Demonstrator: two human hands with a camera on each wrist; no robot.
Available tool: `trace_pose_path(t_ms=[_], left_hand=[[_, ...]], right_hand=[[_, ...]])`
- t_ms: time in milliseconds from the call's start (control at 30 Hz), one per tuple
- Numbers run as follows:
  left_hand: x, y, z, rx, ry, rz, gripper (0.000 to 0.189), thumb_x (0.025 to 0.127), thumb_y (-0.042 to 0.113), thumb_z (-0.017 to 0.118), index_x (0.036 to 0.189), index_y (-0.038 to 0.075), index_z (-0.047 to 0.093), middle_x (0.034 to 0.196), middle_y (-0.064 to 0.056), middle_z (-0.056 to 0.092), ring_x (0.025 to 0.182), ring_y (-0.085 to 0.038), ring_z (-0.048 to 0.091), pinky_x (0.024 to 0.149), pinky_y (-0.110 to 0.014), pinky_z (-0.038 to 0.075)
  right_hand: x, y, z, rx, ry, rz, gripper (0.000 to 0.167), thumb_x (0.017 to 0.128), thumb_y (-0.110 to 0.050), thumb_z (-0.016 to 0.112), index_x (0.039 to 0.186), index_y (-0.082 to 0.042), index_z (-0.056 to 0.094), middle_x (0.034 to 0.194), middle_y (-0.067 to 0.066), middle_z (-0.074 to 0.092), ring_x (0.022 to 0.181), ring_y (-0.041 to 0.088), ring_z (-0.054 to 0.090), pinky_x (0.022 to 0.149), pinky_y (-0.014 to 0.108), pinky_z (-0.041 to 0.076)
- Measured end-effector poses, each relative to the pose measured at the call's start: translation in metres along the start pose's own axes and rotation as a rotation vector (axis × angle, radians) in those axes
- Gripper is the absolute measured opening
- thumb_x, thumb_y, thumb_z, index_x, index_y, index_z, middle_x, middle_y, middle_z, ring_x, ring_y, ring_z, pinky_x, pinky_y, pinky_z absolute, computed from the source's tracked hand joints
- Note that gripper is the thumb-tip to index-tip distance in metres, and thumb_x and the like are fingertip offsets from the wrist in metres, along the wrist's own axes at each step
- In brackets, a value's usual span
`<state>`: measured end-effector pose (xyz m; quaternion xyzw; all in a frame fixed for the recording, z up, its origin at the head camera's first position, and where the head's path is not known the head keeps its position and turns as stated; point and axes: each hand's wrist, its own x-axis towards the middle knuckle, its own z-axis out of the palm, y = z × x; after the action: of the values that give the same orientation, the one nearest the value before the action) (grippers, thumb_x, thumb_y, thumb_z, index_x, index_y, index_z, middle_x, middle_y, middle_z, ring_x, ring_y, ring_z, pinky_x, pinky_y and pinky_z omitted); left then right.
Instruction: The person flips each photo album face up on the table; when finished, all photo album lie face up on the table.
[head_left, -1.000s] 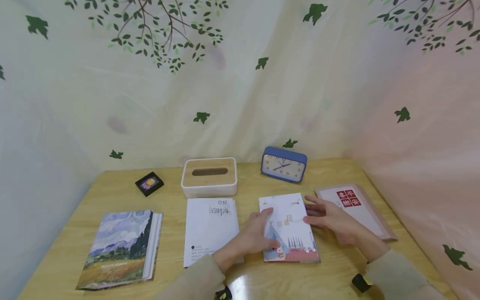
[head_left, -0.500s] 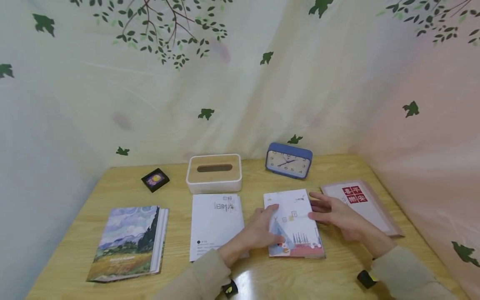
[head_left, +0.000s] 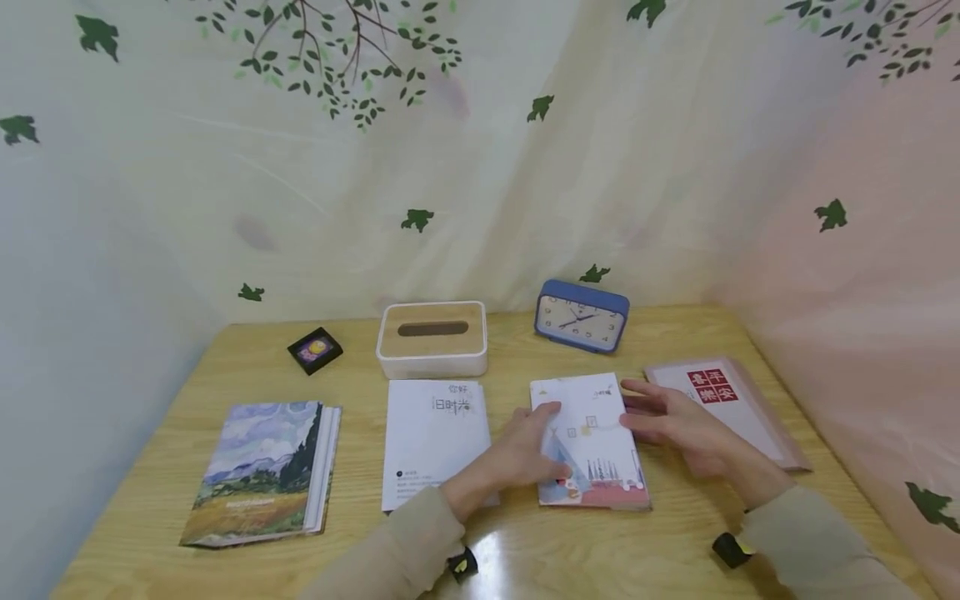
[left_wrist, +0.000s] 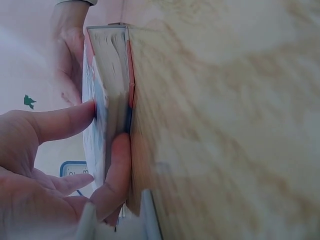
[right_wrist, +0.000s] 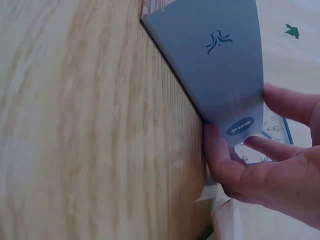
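Note:
A thick white book with a blue tent and pink strip on its cover lies on the table, between both hands. My left hand holds its left side; in the left wrist view the thumb presses the cover edge and a finger lies along the page block. At the opposite side, my right hand grips the grey-blue spine. In the right wrist view its thumb sits at the spine's upper edge, and a lower finger is down by the table.
Left of the hands lie another white book and a landscape-covered photo album. Behind stand a tissue box, a blue clock and a small black framed item. A pinkish book with red squares lies behind the right hand.
The head view has shifted, so the whole scene sits a little higher and further right in it. Both hands keep their places at the book's sides.

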<state>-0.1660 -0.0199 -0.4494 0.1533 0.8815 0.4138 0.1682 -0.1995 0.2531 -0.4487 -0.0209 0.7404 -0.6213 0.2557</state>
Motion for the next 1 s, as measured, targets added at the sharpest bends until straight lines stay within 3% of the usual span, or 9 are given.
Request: trace_pose_path(t_ms=[200,433,867,1000], left_hand=[[0.001,-0.0007,-0.0035,0.021,-0.007,0.021,0.087,0.079,0.019,0.088,0.154,0.013,0.044,0.138,-0.02,0.049,0.116,-0.027,0.052,0.105,-0.045,0.043],[0.0021,-0.002,-0.0016,0.022,-0.022,0.034,0.081,0.079,0.019,0.088,0.15,0.013,0.05,0.134,-0.018,0.051,0.113,-0.024,0.051,0.103,-0.044,0.044],[-0.0017,0.0021,-0.0018,0.04,-0.044,0.036,0.081,0.082,0.024,0.087,0.152,0.014,0.048,0.137,-0.023,0.047,0.115,-0.028,0.049,0.102,-0.047,0.044],[-0.0002,0.0027,-0.0011,0.026,-0.054,0.03,0.081,0.082,0.024,0.086,0.153,0.015,0.047,0.14,-0.022,0.046,0.12,-0.028,0.049,0.105,-0.049,0.042]], right_hand=[[0.0027,-0.0062,0.004,-0.067,0.027,0.028,0.073,0.105,-0.029,0.058,0.162,-0.005,0.02,0.159,0.023,0.034,0.134,0.032,0.047,0.113,0.049,0.037],[-0.0001,-0.0072,0.0068,0.011,0.044,0.025,0.057,0.11,-0.019,0.044,0.16,-0.001,0.023,0.16,0.024,0.03,0.14,0.035,0.042,0.114,0.05,0.036],[-0.0016,-0.0084,0.0079,0.069,0.069,0.057,0.059,0.108,-0.019,0.048,0.161,-0.007,0.024,0.162,0.02,0.028,0.144,0.038,0.036,0.117,0.053,0.029],[-0.0022,-0.0069,0.0054,0.074,0.072,0.056,0.059,0.108,-0.02,0.049,0.161,-0.008,0.025,0.161,0.02,0.03,0.139,0.035,0.043,0.115,0.052,0.034]])
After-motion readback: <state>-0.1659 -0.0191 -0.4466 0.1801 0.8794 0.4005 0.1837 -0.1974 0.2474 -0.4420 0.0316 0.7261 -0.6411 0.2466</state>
